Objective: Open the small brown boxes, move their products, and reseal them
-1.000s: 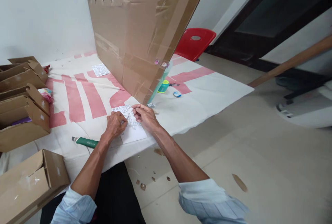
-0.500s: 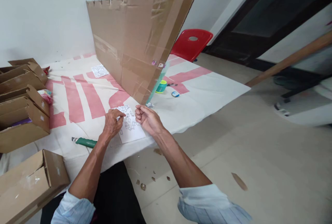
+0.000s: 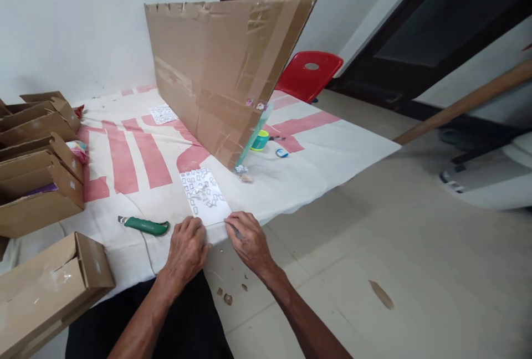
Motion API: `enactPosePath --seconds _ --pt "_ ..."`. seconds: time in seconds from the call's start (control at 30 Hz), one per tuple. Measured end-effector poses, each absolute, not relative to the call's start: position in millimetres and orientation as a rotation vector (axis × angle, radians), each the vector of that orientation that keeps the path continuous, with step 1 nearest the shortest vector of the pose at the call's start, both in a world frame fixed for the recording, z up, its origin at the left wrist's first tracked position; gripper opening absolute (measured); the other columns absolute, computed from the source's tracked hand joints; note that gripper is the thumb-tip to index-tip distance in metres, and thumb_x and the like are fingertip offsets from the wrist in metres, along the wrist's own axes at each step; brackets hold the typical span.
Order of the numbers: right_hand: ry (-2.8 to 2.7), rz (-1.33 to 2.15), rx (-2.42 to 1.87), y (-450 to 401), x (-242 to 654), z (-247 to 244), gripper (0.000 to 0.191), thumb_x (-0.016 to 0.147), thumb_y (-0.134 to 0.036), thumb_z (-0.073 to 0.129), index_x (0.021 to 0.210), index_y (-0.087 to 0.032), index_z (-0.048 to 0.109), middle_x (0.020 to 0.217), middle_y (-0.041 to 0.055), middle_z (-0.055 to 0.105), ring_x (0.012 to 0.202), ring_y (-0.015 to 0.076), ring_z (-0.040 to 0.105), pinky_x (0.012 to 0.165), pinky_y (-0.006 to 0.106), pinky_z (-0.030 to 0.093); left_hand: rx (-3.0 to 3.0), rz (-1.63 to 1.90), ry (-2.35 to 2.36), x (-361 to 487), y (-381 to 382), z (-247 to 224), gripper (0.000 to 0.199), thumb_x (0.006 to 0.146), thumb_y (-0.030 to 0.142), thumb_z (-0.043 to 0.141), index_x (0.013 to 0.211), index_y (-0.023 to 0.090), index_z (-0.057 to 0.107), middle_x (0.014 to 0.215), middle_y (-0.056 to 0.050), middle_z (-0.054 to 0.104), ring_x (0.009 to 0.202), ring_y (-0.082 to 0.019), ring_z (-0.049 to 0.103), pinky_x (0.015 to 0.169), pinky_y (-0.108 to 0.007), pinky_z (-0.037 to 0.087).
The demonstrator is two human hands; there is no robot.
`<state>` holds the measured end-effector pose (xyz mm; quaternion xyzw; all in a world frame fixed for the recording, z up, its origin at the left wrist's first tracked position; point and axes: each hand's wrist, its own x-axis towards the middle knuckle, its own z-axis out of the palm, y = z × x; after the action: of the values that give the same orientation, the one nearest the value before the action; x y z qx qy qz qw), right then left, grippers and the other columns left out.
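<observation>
A white sheet [image 3: 215, 209] with small outlined shapes lies at the table's front edge, with some small pale bits on its middle. My left hand [image 3: 188, 245] rests at the sheet's near left corner, its fingers curled together. At the near right corner, my right hand [image 3: 248, 237] has thumb and forefinger closed on the sheet's edge. Whether the left fingers grip the paper is hidden. A green utility knife [image 3: 145, 226] lies to the left of my left hand.
A large cardboard panel [image 3: 216, 71] stands upright behind the sheet. Cardboard boxes [image 3: 41, 193] line the left side, with another box [image 3: 54, 287] nearer. A green tape roll [image 3: 260, 140] and a blue-white roll [image 3: 281, 153] lie right of the panel.
Both hands have moved back toward me, from over the sheet to its near corners. More of the sheet and the whole knife now show.
</observation>
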<state>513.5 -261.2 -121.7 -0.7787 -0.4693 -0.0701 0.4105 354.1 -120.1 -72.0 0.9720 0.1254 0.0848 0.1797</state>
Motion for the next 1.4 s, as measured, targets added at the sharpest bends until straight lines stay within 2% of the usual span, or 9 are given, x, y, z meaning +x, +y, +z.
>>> enactPosePath --seconds 0.2,0.37,0.63,0.87,1.03,1.2,1.3,1.4 --pt "-1.236 -0.313 -2.055 -253.6 521.3 -135.2 0.025 0.104 -0.02 0.05 0.103 -0.022 0.074 0.106 0.0112 0.071 0.1 0.0268 0.062 0.091 0.04 0.049 2.787 0.249 0.364 361.2 -130.3 -80.3 0.037 0.092 0.027 0.07 0.128 0.02 0.064 0.143 -0.014 0.061 0.138 -0.035 0.052 0.113 -0.05 0.045" --pt "-1.281 -0.364 -2.012 -254.4 526.4 -142.4 0.026 0.105 -0.023 0.048 0.104 -0.021 0.073 0.106 0.0109 0.07 0.098 0.0256 0.06 0.091 0.039 0.049 2.784 0.273 0.387 356.1 -133.0 -85.5 0.04 0.091 0.023 0.067 0.131 0.019 0.062 0.146 -0.014 0.062 0.142 -0.034 0.05 0.117 -0.049 0.043" --pt "-1.286 -0.392 -2.029 -252.5 521.5 -149.7 0.025 0.103 -0.022 0.048 0.099 -0.021 0.072 0.103 0.0115 0.069 0.096 0.0266 0.058 0.09 0.04 0.049 2.763 0.282 0.372 339.4 -134.0 -96.3 0.054 0.087 0.015 0.067 0.14 0.018 0.059 0.155 -0.014 0.059 0.151 -0.036 0.045 0.119 -0.053 0.04" --pt "-1.271 -0.386 -2.056 -250.3 514.2 -151.0 0.023 0.099 -0.02 0.049 0.097 -0.022 0.071 0.103 0.0121 0.067 0.1 0.0279 0.058 0.091 0.041 0.049 2.743 0.275 0.367 324.5 -134.6 -93.9 0.054 0.084 0.014 0.069 0.137 0.017 0.061 0.157 -0.015 0.058 0.15 -0.038 0.046 0.118 -0.056 0.04" --pt "-1.279 -0.404 -2.038 -252.9 510.3 -154.0 0.021 0.098 -0.022 0.05 0.096 -0.022 0.071 0.102 0.0119 0.065 0.098 0.0275 0.059 0.091 0.041 0.05 2.672 0.373 0.396 290.0 -141.0 -96.7 0.051 0.084 0.013 0.07 0.134 0.018 0.063 0.15 -0.017 0.063 0.145 -0.037 0.052 0.117 -0.056 0.043" --pt "-1.203 -0.496 -1.969 -254.2 498.3 -154.0 0.023 0.097 -0.027 0.05 0.099 -0.021 0.072 0.099 0.0122 0.064 0.097 0.0284 0.061 0.091 0.043 0.052 2.575 0.523 0.453 231.7 -150.0 -89.2 0.045 0.085 0.013 0.068 0.129 0.022 0.067 0.133 -0.014 0.071 0.137 -0.034 0.06 0.111 -0.053 0.05" --pt "-1.161 -0.468 -1.868 -242.4 475.8 -142.8 0.025 0.099 -0.032 0.05 0.1 -0.021 0.073 0.1 0.0117 0.065 0.099 0.0282 0.063 0.092 0.044 0.054 2.568 0.775 0.523 193.0 -153.5 -63.1 0.036 0.09 0.011 0.064 0.124 0.022 0.068 0.121 -0.013 0.073 0.123 -0.031 0.067 0.102 -0.049 0.056" --pt "-1.203 -0.317 -1.714 -220.2 439.9 -123.9 0.025 0.101 -0.035 0.052 0.1 -0.022 0.073 0.102 0.0109 0.067 0.1 0.0272 0.066 0.093 0.044 0.055 2.547 1.212 0.573 150.1 -152.4 -23.4 0.028 0.095 0.01 0.061 0.12 0.023 0.068 0.111 -0.011 0.072 0.106 -0.026 0.069 0.092 -0.043 0.059"
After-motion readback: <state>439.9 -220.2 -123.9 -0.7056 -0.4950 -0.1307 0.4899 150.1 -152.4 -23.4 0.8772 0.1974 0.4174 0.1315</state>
